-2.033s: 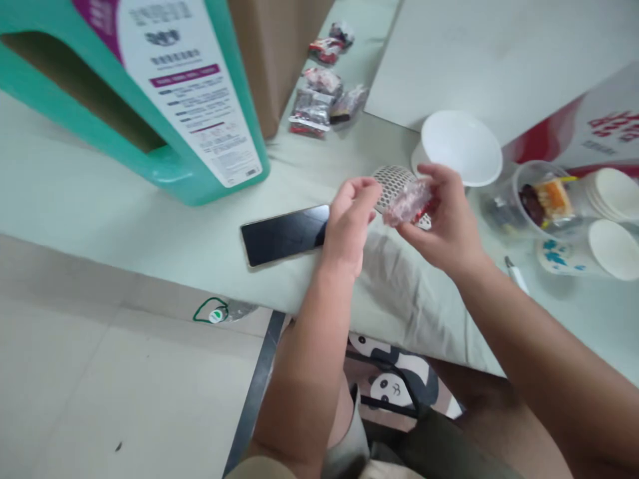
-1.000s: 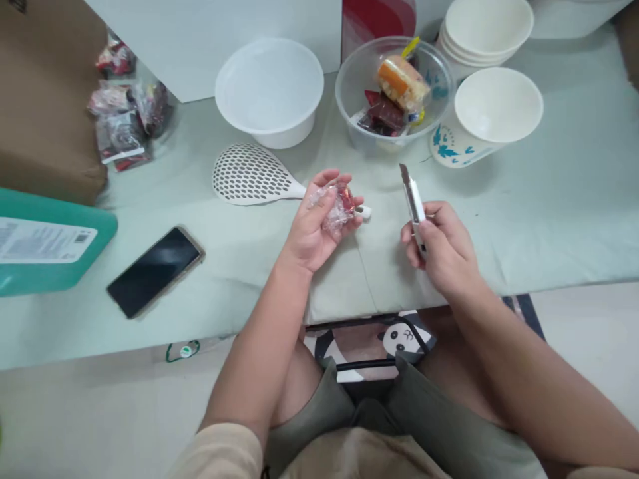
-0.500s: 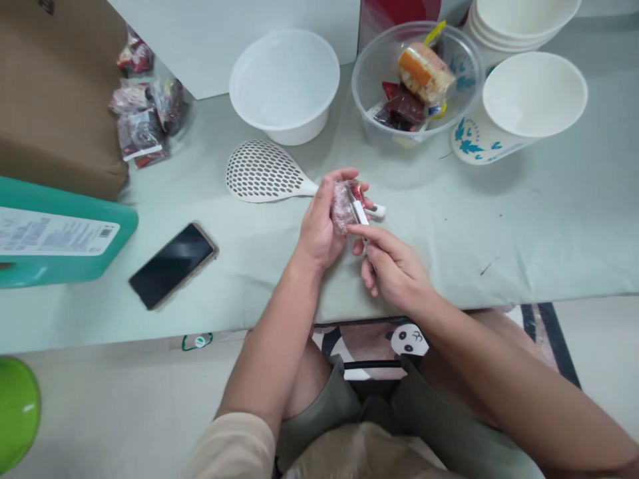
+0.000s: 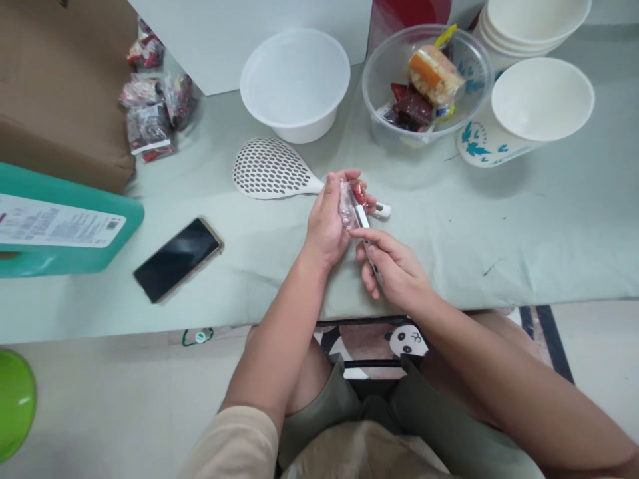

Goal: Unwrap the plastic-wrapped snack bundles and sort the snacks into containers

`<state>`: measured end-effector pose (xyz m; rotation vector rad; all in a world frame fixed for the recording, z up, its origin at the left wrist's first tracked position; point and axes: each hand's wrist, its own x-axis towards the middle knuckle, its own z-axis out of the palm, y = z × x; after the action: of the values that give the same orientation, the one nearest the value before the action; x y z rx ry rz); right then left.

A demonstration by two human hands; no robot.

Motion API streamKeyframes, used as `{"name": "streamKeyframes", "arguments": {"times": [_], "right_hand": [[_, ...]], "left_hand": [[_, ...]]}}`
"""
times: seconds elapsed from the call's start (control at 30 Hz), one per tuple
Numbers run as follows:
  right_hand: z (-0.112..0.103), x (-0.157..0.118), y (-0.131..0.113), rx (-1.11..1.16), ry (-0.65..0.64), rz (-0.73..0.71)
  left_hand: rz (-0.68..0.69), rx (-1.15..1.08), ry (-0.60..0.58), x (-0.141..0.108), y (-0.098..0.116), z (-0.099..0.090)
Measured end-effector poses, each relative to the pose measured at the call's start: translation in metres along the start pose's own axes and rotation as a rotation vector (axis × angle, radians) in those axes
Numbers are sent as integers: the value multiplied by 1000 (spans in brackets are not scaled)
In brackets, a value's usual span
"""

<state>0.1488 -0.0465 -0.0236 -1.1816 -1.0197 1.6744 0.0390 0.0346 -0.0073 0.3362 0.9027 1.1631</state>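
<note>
And the utility knife (image 4: 361,215) is in: a second ago the right hand (image 4: 399,273) had it standing clear at three o'clock, and now its blade lies across the clear-wrapped packet (image 4: 345,205), pointing towards eleven. So both hands are working on one thing, blade laid to wrapper; whether it has cut through, I can't tell at this size. The left hand (image 4: 327,221) cups the packet, clear plastic and a shiny red patch showing, thumb and fingers closed around it. The right hand clasps the knife, a finger stretched along it. Around the packet: the perforated head of the white skimmer (image 4: 269,169) at ten o'clock, its handle passing beneath the left hand; the white bowl (image 4: 295,83) at eleven; the clear plastic bowl (image 4: 375,113) of wrapped snacks (image 4: 433,76) at one; the leaf-printed paper cup (image 4: 479,143) at two; the smartphone (image 4: 178,259) just past eight.
</note>
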Motion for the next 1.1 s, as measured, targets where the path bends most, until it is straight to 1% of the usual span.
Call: {"name": "streamKeyframes", "arguments": {"times": [0.2,0.37,0.53,0.63,0.83,1.1], "right_hand": [[1,-1,2,6,-18,21],[2,-2,3,-13,-55,49],[2,-3,5,-52,-67,68],[2,-4,6,-78,-86,77],[2,-5,5,-97,-113,76],[2,-5,4,-141,-144,105]], "left_hand": [[21,-37,45,2,2,-2],[73,-51,96,6,6,-3],[56,-92,143,10,9,-5],[63,-84,145,12,10,-8],[98,-91,105,15,12,-15],[105,-85,137,16,16,-14]]}}
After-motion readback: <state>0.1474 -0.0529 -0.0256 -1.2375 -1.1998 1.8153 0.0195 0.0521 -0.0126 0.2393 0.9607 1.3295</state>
